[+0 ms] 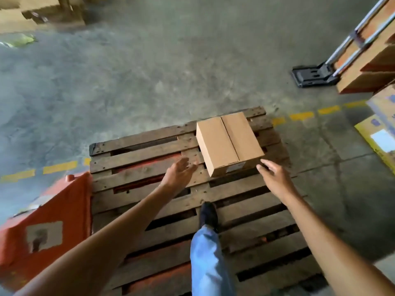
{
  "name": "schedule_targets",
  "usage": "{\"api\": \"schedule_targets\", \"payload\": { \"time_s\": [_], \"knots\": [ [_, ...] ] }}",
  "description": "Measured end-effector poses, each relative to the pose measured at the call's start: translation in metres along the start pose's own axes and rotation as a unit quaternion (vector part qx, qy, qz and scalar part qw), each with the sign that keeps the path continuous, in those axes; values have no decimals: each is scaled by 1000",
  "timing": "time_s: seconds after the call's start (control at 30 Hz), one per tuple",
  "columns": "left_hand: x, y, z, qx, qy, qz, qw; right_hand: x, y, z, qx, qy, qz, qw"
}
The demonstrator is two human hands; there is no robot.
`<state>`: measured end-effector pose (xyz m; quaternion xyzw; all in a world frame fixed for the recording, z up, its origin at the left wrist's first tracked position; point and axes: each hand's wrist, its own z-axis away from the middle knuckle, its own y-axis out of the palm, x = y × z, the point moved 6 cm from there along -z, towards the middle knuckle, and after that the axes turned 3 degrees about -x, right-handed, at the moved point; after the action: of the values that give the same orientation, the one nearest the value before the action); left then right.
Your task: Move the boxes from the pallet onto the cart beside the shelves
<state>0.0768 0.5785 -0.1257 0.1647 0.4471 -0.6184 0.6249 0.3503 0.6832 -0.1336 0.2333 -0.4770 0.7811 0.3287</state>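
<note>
One closed brown cardboard box [229,143] rests on the far right part of a dark wooden pallet [149,154]. My left hand [179,173] is open, fingers spread, just left of the box's near corner and not touching it. My right hand [274,175] is open too, close to the box's near right corner, fingertips almost at its edge. A hand cart [314,74] with a black base plate and metal rails stands at the far right, leaning by stacked brown boxes [367,67].
An orange pallet jack body [49,216] sits against the pallet's left side. My foot in a dark shoe [208,214] stands on the pallet slats. Yellow-printed cartons [378,133] lie at the right. Cardboard boxes [42,11] lie far left on the grey concrete floor with a dashed yellow line [303,115].
</note>
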Motion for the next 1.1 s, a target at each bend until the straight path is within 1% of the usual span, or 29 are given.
{"api": "schedule_targets", "payload": {
  "time_s": [0.1,0.23,0.33,0.4,0.47,0.5,0.57,0.6,0.67,0.73,0.8,0.9,1.0,1.1],
  "knots": [
    [15,40,-98,-5,-59,-1,998,-25,18,-104,0,37,13,999],
    [62,95,-210,4,-115,3,993,-73,46,-223,-13,59,38,997],
    [96,129,-262,0,-153,15,988,-119,57,-289,-34,86,54,994],
    [118,151,-284,3,-171,20,985,-148,67,-316,-35,119,55,991],
    [131,173,-291,30,-180,48,982,-169,82,-328,-23,162,23,986],
    [136,182,-291,48,-180,64,980,-174,88,-331,-25,168,8,985],
    [140,189,-290,55,-169,120,977,-178,89,-328,-63,154,-6,986],
    [140,184,-289,46,-160,152,974,-176,86,-324,-93,141,-16,985],
    [136,164,-284,23,-145,202,968,-168,82,-310,-122,120,-40,985],
    [124,138,-277,9,-139,231,963,-150,86,-289,-119,118,-85,982],
    [108,115,-263,3,-130,239,962,-132,91,-267,-116,142,-122,975],
    [85,66,-217,-11,-119,261,958,-88,95,-221,-93,155,-143,973],
    [70,3,-156,-27,-88,271,958,-28,93,-155,-82,111,-132,982],
    [55,-64,-78,-47,-51,270,960,38,84,-69,-86,58,-147,984]
  ]
}}
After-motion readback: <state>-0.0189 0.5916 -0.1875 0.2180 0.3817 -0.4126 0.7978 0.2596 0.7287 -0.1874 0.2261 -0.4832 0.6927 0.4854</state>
